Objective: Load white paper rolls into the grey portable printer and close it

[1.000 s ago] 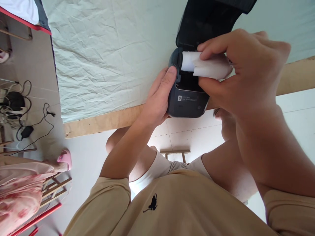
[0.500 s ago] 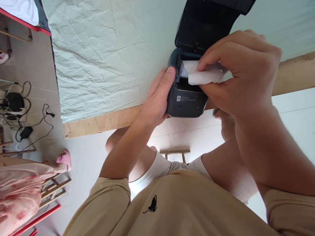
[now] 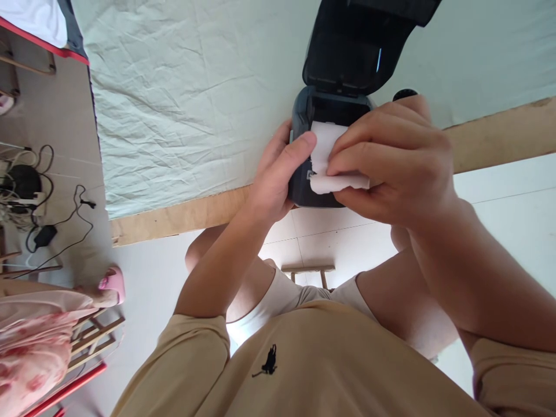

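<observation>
A dark portable label printer [image 3: 302, 188] sits at the near edge of the cloth-covered table, its black lid [image 3: 343, 52] swung up and back. My left hand [image 3: 278, 168] grips the printer's left side, thumb over the rim. White paper [image 3: 325, 142] comes out of the printer's compartment and lies over its front panel. My right hand [image 3: 391, 156] pinches the paper's loose end, which curls between thumb and fingers. That hand hides the printer's right side and most of the panel.
A pale green cloth [image 3: 186, 104] covers the table, with a bare wooden edge [image 3: 182, 218] in front. A small black round object [image 3: 405, 94] shows behind my right hand. On the floor at left lie tangled cables [image 3: 24, 185]. Another person's foot in a pink slipper [image 3: 113, 284] is beside a wooden stool [image 3: 93, 341].
My right hand has moved left and toward me, drawing the paper out over the printer's front. The black round object has come into sight. My left hand still grips the printer.
</observation>
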Available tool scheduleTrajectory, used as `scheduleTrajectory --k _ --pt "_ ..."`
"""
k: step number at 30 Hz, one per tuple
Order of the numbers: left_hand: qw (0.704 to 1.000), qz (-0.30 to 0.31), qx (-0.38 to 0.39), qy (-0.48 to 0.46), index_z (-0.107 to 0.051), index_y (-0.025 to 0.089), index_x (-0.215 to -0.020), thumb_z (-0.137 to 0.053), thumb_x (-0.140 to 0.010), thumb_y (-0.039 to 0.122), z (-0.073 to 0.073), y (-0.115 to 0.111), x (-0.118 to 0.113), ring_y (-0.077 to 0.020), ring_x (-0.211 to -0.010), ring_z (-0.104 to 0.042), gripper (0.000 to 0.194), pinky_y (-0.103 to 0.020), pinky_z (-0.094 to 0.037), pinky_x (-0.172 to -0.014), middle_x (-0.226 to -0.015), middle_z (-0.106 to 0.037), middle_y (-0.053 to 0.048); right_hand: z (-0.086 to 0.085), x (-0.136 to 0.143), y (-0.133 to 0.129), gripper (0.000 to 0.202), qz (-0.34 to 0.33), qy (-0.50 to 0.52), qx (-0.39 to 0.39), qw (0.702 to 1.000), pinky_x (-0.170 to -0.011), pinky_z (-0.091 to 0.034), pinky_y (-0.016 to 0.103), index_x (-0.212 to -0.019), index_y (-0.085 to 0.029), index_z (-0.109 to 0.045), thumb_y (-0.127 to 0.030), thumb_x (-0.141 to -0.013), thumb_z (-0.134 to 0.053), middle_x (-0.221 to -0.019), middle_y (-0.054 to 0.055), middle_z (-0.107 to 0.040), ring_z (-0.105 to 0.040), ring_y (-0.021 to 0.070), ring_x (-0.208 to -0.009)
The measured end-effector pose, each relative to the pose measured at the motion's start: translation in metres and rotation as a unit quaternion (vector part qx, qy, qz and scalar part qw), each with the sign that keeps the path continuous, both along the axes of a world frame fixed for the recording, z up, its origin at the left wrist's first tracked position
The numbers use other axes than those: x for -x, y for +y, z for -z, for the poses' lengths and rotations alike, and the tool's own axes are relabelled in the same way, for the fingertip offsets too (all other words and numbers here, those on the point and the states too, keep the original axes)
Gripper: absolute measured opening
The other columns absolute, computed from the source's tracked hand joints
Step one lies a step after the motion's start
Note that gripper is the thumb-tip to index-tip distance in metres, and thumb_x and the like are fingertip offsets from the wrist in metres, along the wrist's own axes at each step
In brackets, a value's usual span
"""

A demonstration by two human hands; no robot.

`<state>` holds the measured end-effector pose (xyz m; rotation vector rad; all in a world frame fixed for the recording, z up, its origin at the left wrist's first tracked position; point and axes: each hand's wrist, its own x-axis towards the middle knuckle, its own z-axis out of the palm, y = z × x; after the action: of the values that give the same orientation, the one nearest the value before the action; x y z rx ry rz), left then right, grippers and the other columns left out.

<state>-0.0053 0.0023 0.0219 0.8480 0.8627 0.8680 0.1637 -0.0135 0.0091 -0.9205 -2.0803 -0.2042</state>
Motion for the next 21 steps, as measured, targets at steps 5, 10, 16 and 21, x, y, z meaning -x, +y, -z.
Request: scheduleTrajectory --k 5,10,16,21 --pt "0.999 0.010 -0.018 0.028 -0.057 0.026 -0.097 -0.075 -0.076 0.037 0.004 0.000 0.001 -0.0173 -0.085 -0.065 0.029 -0.030 -0.052 -0.068 -0.084 -0.062 0.000 0.000 -0.005 -0.002 0.010 -0.034 -0.013 0.004 0.999 -0.073 -0.039 0.038 -0.080 -0.026 -0.058 -0.036 -0.082 -0.061 -0.086 -0.003 -0.068 -0.061 0.0152 -0.080" --pt "0.996 -0.008 -0.068 0.051 -0.057 0.025 -0.106 -0.081 -0.064 0.040 0.017 0.004 0.002 -0.0295 -0.112 -0.066 0.051 -0.041 -0.055 -0.089 -0.096 -0.063 -0.003 -0.006 -0.012 -0.001 0.024 -0.023 0.075 0.011 0.997 -0.071 -0.044 0.037 -0.080 -0.022 -0.056 -0.041 -0.091 -0.047 -0.077 0.003 -0.063 -0.060 0.0154 -0.076" --pt "0.990 0.017 -0.129 0.053 -0.056 0.027 -0.114 -0.083 -0.060 0.041 0.032 0.010 0.005 -0.0283 -0.110 -0.065 0.062 -0.039 -0.057 -0.085 -0.108 -0.065 -0.005 -0.008 -0.022 0.001 0.037 0.076 0.193 0.099 0.973 -0.077 -0.044 0.034 -0.124 -0.030 -0.055 -0.036 -0.088 -0.057 -0.124 0.000 -0.056 -0.063 0.0207 -0.104" --pt "0.992 0.012 -0.090 0.083 -0.059 0.028 -0.108 -0.079 -0.066 0.034 0.016 0.004 0.004 -0.0249 -0.107 -0.065 0.047 -0.036 -0.056 -0.086 -0.104 -0.065 -0.003 -0.008 -0.023 0.000 0.057 0.023 0.250 0.360 0.898 -0.096 -0.044 0.042 -0.142 -0.044 -0.027 -0.070 -0.091 -0.034 -0.158 -0.010 -0.008 -0.037 0.0337 -0.141"
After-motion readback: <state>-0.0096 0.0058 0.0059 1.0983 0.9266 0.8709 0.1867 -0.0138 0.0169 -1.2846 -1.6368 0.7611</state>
